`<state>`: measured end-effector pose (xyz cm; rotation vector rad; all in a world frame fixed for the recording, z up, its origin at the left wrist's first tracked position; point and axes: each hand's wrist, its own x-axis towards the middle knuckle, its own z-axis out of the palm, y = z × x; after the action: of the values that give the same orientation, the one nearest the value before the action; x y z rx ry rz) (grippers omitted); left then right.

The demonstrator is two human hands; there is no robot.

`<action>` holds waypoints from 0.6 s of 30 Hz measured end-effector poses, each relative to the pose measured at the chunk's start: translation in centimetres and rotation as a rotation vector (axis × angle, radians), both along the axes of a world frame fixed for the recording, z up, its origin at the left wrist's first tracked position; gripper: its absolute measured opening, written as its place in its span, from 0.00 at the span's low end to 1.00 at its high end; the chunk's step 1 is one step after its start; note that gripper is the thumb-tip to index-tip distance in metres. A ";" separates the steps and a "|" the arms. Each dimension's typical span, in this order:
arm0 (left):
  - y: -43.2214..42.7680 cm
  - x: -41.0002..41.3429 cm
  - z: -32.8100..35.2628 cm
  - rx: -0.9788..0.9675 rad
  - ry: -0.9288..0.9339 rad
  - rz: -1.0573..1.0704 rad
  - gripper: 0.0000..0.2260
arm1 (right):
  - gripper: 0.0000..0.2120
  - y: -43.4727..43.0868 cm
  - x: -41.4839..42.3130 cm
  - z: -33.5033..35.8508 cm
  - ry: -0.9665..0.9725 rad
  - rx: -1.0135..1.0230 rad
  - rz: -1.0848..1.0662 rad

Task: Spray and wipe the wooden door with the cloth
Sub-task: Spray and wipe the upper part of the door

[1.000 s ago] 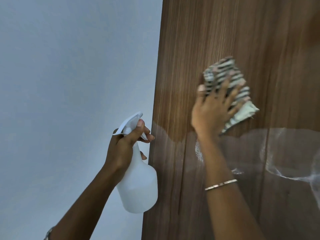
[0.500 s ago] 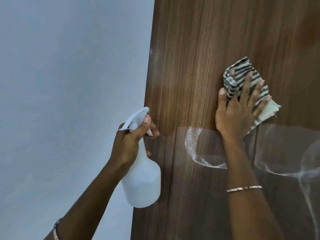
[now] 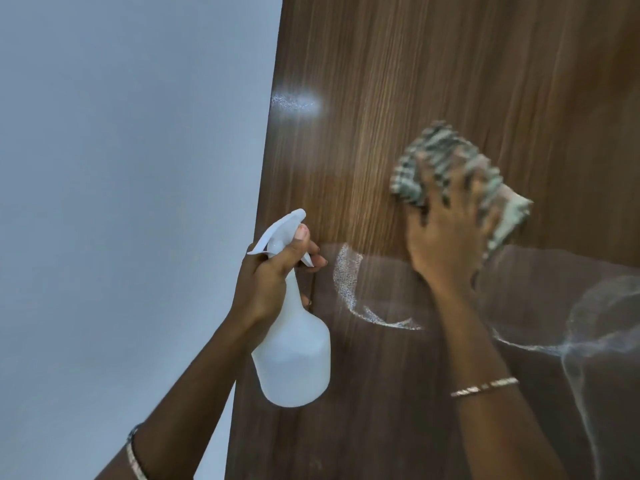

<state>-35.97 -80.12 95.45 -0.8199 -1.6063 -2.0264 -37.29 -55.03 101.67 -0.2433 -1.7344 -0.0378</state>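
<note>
Wiping the door (image 3: 415, 64), right hand (image 3: 446, 240) presses cloth (image 3: 436, 147) open-fingered, left hand (image 3: 266, 282) grips bottle (image 3: 294, 358); wet streaks (image 3: 346, 282) below likely want the next pass.

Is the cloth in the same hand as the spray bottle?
No, the left hand grips the bottle while the right hand presses the cloth on the door.

The striped dark-and-pale cloth (image 3: 450, 161), white spray bottle (image 3: 294, 355), brown wood-grained door (image 3: 433, 64), pale grey-blue wall (image 3: 121, 168).
</note>
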 end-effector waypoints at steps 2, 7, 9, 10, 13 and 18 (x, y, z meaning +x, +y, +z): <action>0.7 0.3 0.0 0.001 -0.007 -0.004 0.14 | 0.29 2.8 1.6 -0.4 0.104 -0.169 -0.032; 2.8 1.4 -0.1 0.013 0.006 0.006 0.13 | 0.28 -0.8 -0.4 0.4 0.133 -0.207 -0.036; 3.5 1.8 0.0 0.027 0.015 0.005 0.11 | 0.28 -4.2 -2.0 -0.2 0.050 0.013 0.027; 4.1 2.0 0.0 0.040 0.019 -0.002 0.08 | 0.28 -5.5 -2.6 -0.7 0.003 0.138 0.048; 5.8 2.6 0.1 0.034 0.017 0.033 0.09 | 0.29 -4.9 -2.1 -1.0 -0.112 0.326 0.154; 8.3 3.7 -0.5 -0.014 0.006 0.035 0.13 | 0.28 7.2 2.6 0.1 -0.072 0.150 0.065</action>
<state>-32.26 -71.81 95.00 -0.7961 -1.6222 -1.9886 -34.68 -47.83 101.76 -0.0762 -1.8004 -0.1296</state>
